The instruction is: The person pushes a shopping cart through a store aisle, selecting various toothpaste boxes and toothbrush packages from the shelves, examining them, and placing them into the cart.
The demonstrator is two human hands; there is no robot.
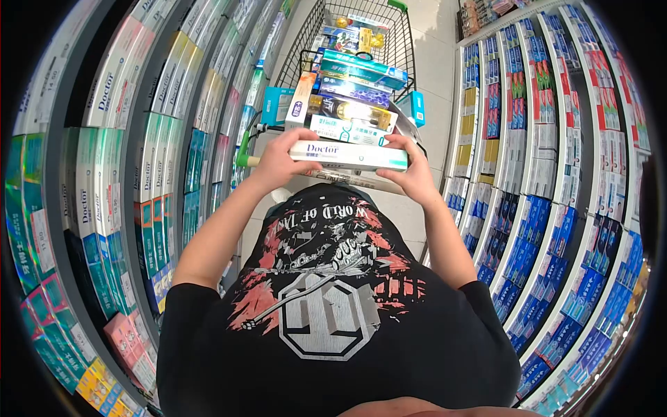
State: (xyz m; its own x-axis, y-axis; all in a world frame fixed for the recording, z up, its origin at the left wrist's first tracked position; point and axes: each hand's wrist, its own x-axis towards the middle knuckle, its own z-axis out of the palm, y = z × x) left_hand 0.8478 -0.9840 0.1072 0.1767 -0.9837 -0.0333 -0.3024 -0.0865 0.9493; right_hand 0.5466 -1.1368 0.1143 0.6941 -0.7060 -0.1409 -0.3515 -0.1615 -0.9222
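My left hand [283, 160] and my right hand [411, 165] grip the two ends of a long white toothpaste box [347, 154] marked "Doctor", with a green patch at its right end. The box is level, printed side facing me, in front of my body. Beneath it, partly hidden, shows another edge with similar lettering. Just beyond lies a pile of boxes in a black wire shopping cart [413, 50]. Nearest are a white-and-teal box [353, 131], a black-and-gold box [353, 111] and a purple-blue box [354, 92]. Farther in is a teal box [363, 68].
Shelves of toothpaste boxes [111, 76] line the left side. On the right, shelves [538, 229] hold blue, red and gold packs. The cart's green handle end [244, 160] is left of my hands. Pale floor tiles [434, 42] run along the aisle.
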